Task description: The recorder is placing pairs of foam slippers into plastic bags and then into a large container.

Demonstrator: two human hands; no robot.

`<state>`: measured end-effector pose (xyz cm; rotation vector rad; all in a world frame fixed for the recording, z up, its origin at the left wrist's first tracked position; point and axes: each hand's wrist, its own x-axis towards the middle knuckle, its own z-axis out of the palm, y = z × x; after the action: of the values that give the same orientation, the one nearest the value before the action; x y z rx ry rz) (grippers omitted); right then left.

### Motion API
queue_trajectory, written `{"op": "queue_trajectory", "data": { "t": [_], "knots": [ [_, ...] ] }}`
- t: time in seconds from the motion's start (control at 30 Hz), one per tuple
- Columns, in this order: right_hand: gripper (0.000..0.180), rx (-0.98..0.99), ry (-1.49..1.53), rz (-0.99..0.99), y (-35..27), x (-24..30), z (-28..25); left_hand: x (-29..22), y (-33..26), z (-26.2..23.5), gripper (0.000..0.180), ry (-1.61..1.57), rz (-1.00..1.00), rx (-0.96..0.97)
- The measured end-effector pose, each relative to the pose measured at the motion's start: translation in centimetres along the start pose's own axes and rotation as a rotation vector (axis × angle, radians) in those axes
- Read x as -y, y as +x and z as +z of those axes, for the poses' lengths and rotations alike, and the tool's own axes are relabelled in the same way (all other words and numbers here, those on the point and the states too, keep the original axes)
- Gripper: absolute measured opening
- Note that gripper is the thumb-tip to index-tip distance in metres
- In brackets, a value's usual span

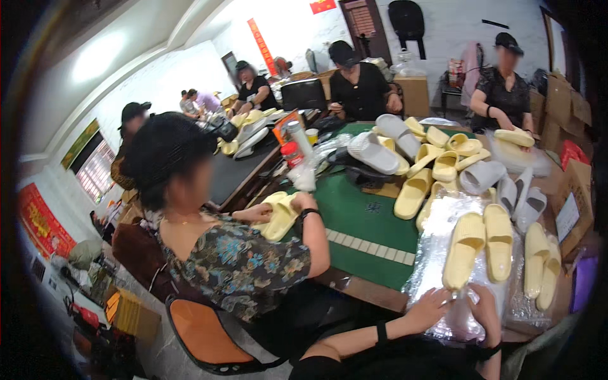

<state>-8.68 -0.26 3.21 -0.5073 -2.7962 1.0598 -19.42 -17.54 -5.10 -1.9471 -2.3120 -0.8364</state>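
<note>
My left hand (429,310) and my right hand (485,309) are close together over a stack of shiny clear plastic bags (437,244) at the near right of the table. Fingers curled, both hands pinch the near edge of the top plastic bag; the film between them is hard to make out. Just beyond my fingertips lies a pair of pale yellow slippers, the left slipper (464,250) and the right slipper (499,242), toes pointing away. To the right, another yellow pair (538,259) rests on clear film.
A heap of yellow and grey slippers (437,155) covers the table's far side. Mahjong tiles (370,247) line the green mat (345,209). At my left, a seated co-worker (221,253) handles yellow slippers (278,215). A cardboard box (573,202) stands at the right.
</note>
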Motion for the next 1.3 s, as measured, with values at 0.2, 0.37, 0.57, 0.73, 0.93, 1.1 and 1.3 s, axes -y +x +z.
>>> {"op": "queue_trajectory", "data": {
  "t": [0.2,0.37,0.57,0.73,0.93,1.1,1.3],
  "knots": [
    [0.048,0.023,-0.171,-0.051,6.9,-1.8,-2.3,0.1,-0.2,1.2,0.043,-0.007,-0.021,-0.002],
    [0.048,0.189,0.223,-0.030,10.3,-2.0,-1.0,0.2,-0.6,1.0,0.059,0.014,-0.012,0.077],
    [0.040,-0.162,-0.489,0.278,12.2,-1.7,-0.3,-0.8,-0.2,-0.4,0.064,-0.040,-0.092,0.168],
    [0.046,-0.258,-0.583,0.162,12.7,-7.4,1.2,0.5,-0.7,2.0,0.059,-0.052,-0.084,0.064],
    [0.051,-0.011,-0.386,0.181,16.0,-10.5,-0.2,-0.2,-0.7,1.5,0.047,-0.064,-0.101,-0.001],
    [0.048,-0.119,-0.313,0.209,16.1,-9.1,0.2,-0.1,-0.2,1.8,0.048,-0.049,-0.135,-0.046],
    [0.044,-0.148,-0.020,0.171,12.9,-8.4,-1.6,-0.1,2.3,-2.7,0.063,-0.025,-0.119,0.236]
  ]
}}
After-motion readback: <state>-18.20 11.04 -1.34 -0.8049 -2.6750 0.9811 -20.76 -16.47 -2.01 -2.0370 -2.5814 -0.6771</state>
